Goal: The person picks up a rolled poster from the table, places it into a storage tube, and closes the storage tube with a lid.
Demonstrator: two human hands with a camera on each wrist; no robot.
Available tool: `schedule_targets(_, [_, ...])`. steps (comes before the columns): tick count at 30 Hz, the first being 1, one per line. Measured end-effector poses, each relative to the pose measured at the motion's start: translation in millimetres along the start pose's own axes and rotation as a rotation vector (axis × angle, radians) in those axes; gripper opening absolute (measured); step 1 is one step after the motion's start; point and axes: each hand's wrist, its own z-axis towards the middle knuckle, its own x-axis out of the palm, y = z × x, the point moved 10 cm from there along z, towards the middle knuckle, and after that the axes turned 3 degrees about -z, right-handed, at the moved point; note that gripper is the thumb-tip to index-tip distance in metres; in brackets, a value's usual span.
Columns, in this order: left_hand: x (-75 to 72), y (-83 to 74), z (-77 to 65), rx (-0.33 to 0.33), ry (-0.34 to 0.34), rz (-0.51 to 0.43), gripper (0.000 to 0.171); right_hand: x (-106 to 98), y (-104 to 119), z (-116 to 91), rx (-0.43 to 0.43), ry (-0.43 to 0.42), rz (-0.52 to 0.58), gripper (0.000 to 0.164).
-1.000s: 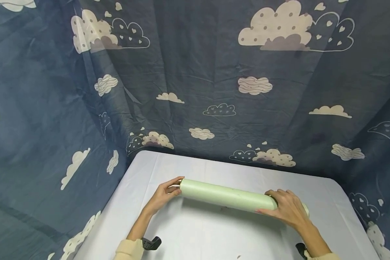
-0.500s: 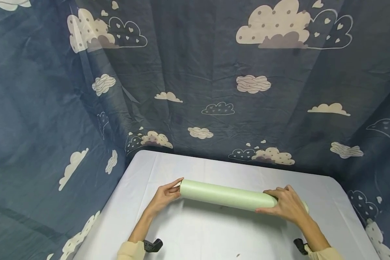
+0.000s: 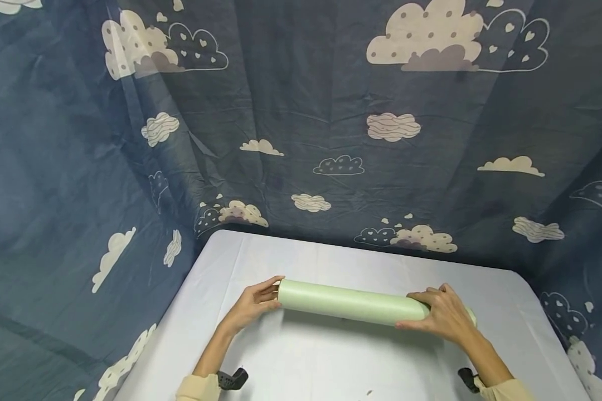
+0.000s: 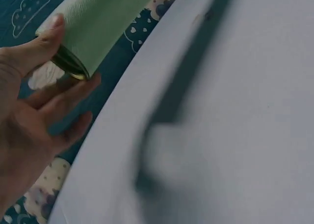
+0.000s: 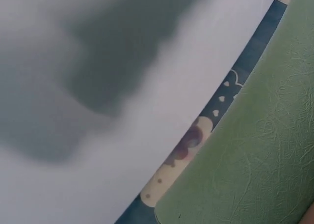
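Observation:
A pale green roll (image 3: 351, 303) of leathery-textured sheet is held lengthwise between both hands, raised above the white table, its right end slightly lower in the head view. My left hand (image 3: 253, 305) holds the open left end, thumb on one side and fingertips on the other. From the left wrist, the roll's (image 4: 110, 25) hollow end shows a shiny rim near the thumb and fingers of that hand (image 4: 37, 101). My right hand (image 3: 445, 317) grips around the roll near its right end, covering part of it. The right wrist view shows mostly wrinkled green surface (image 5: 255, 160).
The white-covered table (image 3: 311, 356) carries the roll's shadow and a small dark speck (image 3: 369, 392) near the front. Dark blue cloud-print curtains (image 3: 301, 111) rise behind the table and at both sides. Each wrist wears a black device (image 3: 233, 379).

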Motion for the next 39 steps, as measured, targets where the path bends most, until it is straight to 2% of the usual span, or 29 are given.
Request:
schedule_targets(5, [18.2, -12.3, 12.8, 0.008, -0.010, 0.344, 0.072, 1.6, 4.5, -5.2, -0.001, -0.016, 0.008, 0.075])
schedule_targets(7, [24.3, -13.7, 17.1, 0.016, -0.007, 0.399, 0.072, 3.0, 6.4, -6.1, 0.008, -0.015, 0.019, 0.075])
schedule_targets(10, [25.2, -13.0, 19.1, 0.030, -0.039, 0.369, 0.070, 6.4, 7.6, -6.4, 0.029, 0.036, 0.038, 0.076])
schedule_targets(13, [18.8, -10.5, 16.8, 0.039, -0.096, 0.286, 0.067, 11.8, 6.2, -6.4, 0.060, 0.172, 0.087, 0.077])
schedule_targets(16, [14.1, -7.3, 12.7, 0.041, -0.117, 0.247, 0.065, 14.5, 3.3, -9.0, 0.100, 0.326, 0.160, 0.075])
schedule_targets(19, [11.0, -3.6, 9.2, 0.034, -0.120, 0.225, 0.064, 11.6, -1.5, -14.0, 0.136, 0.400, 0.220, 0.072])
schedule_targets(24, [7.5, 1.5, 9.5, 0.034, -0.117, 0.210, 0.063, 7.6, -14.3, -25.3, 0.162, 0.390, 0.246, 0.066])
schedule_targets(30, [6.3, 9.3, 11.9, 0.011, -0.121, 0.192, 0.062, 15.9, -29.7, -35.9, 0.211, 0.356, 0.300, 0.060])
schedule_targets(39, [4.7, 29.4, 20.0, -0.002, -0.121, 0.215, 0.061, 23.0, -35.5, -37.6, 0.187, 0.202, 0.444, 0.057])
